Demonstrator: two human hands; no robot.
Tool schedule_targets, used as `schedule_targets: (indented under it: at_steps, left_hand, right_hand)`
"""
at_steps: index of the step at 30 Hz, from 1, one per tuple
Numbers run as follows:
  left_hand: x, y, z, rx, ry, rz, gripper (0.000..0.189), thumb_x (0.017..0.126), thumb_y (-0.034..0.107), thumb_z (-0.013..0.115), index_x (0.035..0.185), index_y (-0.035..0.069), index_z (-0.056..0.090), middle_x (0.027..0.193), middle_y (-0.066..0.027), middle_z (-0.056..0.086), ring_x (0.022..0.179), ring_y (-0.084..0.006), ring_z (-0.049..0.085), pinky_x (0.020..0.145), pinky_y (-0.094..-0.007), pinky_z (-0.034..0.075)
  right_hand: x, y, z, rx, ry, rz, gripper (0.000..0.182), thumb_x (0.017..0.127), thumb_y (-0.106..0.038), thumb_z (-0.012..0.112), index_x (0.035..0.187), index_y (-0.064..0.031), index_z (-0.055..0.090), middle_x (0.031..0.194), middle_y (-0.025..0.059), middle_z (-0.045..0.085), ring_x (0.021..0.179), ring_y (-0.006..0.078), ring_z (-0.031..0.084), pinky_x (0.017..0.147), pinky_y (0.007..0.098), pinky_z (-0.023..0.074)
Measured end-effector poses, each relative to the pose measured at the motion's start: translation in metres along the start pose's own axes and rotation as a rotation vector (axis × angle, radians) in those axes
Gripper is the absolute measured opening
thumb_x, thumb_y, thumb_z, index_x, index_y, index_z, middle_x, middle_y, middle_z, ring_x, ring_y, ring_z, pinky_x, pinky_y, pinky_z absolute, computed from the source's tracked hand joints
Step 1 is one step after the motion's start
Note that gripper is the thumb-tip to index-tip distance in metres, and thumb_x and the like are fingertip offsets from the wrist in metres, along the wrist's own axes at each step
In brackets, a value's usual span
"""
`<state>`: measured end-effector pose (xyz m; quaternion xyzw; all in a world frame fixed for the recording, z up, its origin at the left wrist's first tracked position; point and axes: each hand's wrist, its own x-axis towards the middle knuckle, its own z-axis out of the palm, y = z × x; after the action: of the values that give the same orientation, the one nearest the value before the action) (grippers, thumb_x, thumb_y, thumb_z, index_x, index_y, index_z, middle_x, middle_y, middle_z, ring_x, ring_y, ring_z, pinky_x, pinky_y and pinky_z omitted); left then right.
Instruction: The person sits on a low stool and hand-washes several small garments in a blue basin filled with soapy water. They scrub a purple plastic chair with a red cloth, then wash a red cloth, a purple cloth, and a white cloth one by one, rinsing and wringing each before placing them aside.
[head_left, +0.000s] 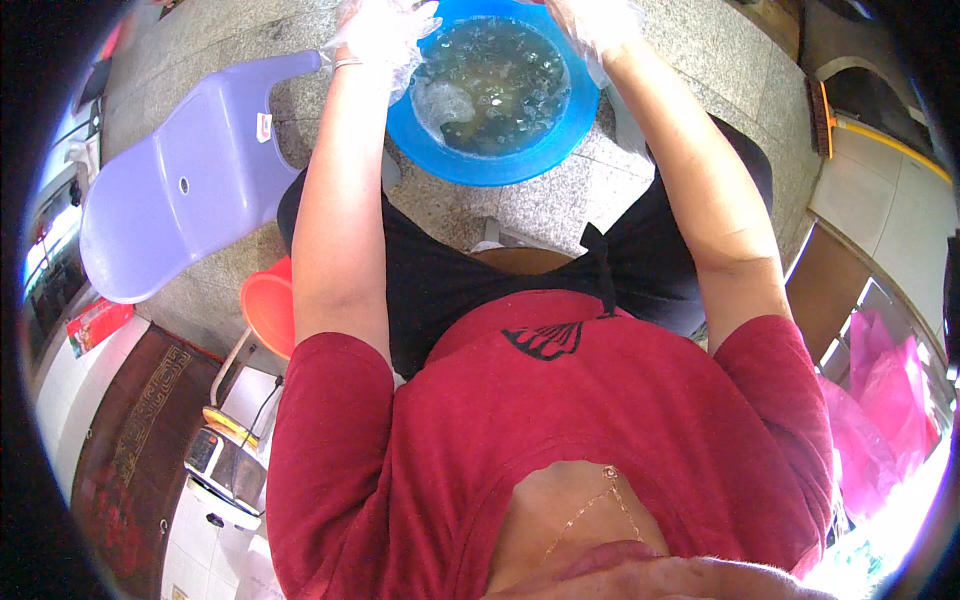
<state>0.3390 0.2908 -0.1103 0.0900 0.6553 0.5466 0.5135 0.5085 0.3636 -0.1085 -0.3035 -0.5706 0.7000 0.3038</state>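
A round blue plastic basin (495, 174) stands on the floor between my knees. It holds murky, greenish water (510, 82) with bubbles and a patch of white foam at the left side. My left hand (386, 34), in a clear disposable plastic glove, is at the basin's upper left rim, with some fingers pointing toward the water. At the upper right rim is my right hand (596, 26), gloved the same way. The top edge of the view cuts off both hands, and the right fingertips are hidden. A bit of something red shows beside the right hand.
A purple plastic chair (202, 180) stands on the stone-tiled floor (697, 67) to my left. Behind my left arm is an orange-red plastic container (268, 307). On the right are a broom (821, 120) with a yellow handle and pink plastic bags (885, 405).
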Motion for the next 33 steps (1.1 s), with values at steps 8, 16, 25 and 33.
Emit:
schedule_targets:
  at_steps: [8, 16, 25, 33]
  left_hand:
    - [-0.003, 0.001, -0.003, -0.137, -0.119, 0.039, 0.036, 0.089, 0.049, 0.044, 0.115, 0.024, 0.043, 0.066, 0.0040, 0.043, 0.046, -0.0100, 0.036, 0.037, -0.0246, 0.029]
    - [-0.006, 0.002, -0.003, -0.109, -0.075, 0.003, 0.038, 0.089, 0.048, 0.045, 0.118, 0.024, 0.043, 0.073, 0.0010, 0.049, 0.049, -0.0118, 0.040, 0.039, -0.0257, 0.032]
    - [-0.016, 0.005, 0.006, -0.060, 0.034, -0.008, 0.046, 0.087, 0.052, 0.045, 0.124, 0.024, 0.042, 0.092, -0.0039, 0.056, 0.063, -0.0170, 0.049, 0.048, -0.0293, 0.041]
    - [-0.012, 0.005, 0.001, -0.031, -0.036, -0.065, 0.042, 0.090, 0.050, 0.039, 0.115, 0.018, 0.049, 0.091, -0.0043, 0.058, 0.064, -0.0158, 0.051, 0.052, -0.0267, 0.042]
  right_hand:
    - [0.002, 0.009, 0.000, -0.034, 0.039, -0.003, 0.027, 0.094, -0.027, 0.045, 0.096, -0.0051, 0.060, 0.080, -0.0012, 0.057, 0.069, 0.0074, 0.050, 0.062, 0.0214, 0.0420]
    - [0.008, 0.021, 0.000, 0.249, -0.016, 0.035, 0.024, 0.094, -0.025, 0.045, 0.098, -0.0056, 0.059, 0.082, -0.0008, 0.056, 0.069, 0.0081, 0.050, 0.061, 0.0200, 0.0419]
    - [0.003, 0.015, -0.004, -0.236, 0.017, -0.047, 0.028, 0.093, -0.028, 0.047, 0.098, -0.0051, 0.061, 0.083, 0.0018, 0.059, 0.073, 0.0108, 0.054, 0.067, 0.0241, 0.0443]
    - [0.004, 0.016, -0.001, -0.205, 0.025, -0.027, 0.026, 0.093, -0.027, 0.047, 0.101, -0.0064, 0.060, 0.083, 0.0017, 0.059, 0.074, 0.0107, 0.054, 0.067, 0.0244, 0.0443]
